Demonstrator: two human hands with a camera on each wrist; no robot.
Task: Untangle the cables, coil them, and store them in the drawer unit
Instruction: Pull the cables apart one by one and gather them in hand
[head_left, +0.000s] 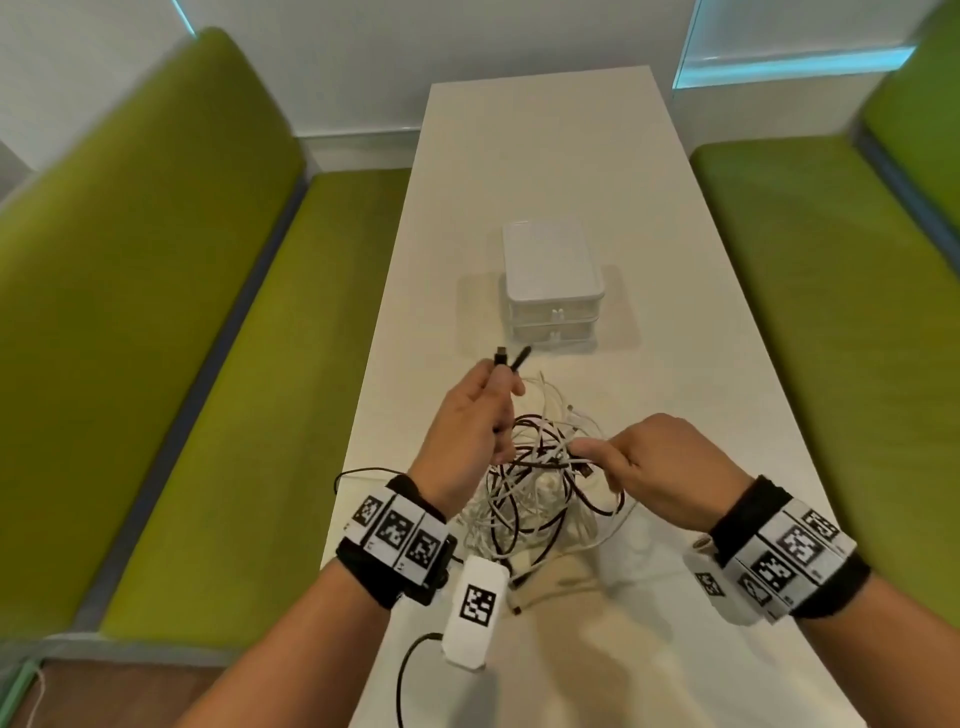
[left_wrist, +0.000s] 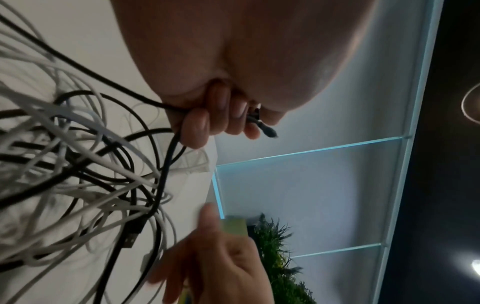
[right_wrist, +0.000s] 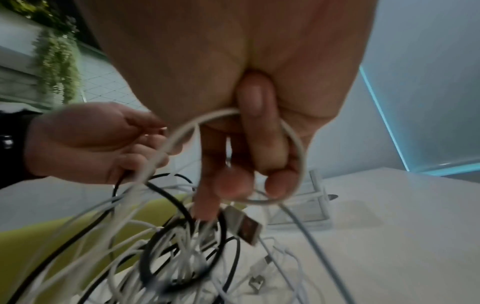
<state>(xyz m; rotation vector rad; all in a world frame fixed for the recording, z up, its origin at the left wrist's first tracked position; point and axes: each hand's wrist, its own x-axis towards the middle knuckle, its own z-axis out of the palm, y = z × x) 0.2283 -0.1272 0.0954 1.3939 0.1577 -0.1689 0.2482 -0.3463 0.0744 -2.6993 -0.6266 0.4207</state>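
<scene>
A tangle of black and white cables (head_left: 540, 483) lies on the near half of the long white counter (head_left: 675, 260), lifted partly off the surface between the person's two hands. The left hand (head_left: 467, 431) is raised above the left side of the heap, its grip closed on a black cable (left_wrist: 166, 164): the fingers (left_wrist: 197, 127) curl round two black strands, and two small black plug ends (head_left: 511, 358) stick out past the knuckles, pointing toward the drawer unit. In the left wrist view one of those plugs (left_wrist: 269, 131) shows just beyond the fingertips, while the black strands run down from the fist into the knot. The right hand (head_left: 649, 467) is at the right side of the heap, its grip closed on a white cable (right_wrist: 291, 144) that loops round the curled fingers (right_wrist: 262, 131); a silver USB plug (right_wrist: 244, 224) hangs just below them among the loose strands. The two hands are near each other but apart, with the knot between them. The white drawer unit (head_left: 553, 286) stands farther along the counter, beyond the cables and not touching them, both of its drawers shut. Green upholstered benches (head_left: 156, 312) flank the counter on either side. Each wrist carries a black band with printed square markers (head_left: 397, 530).
</scene>
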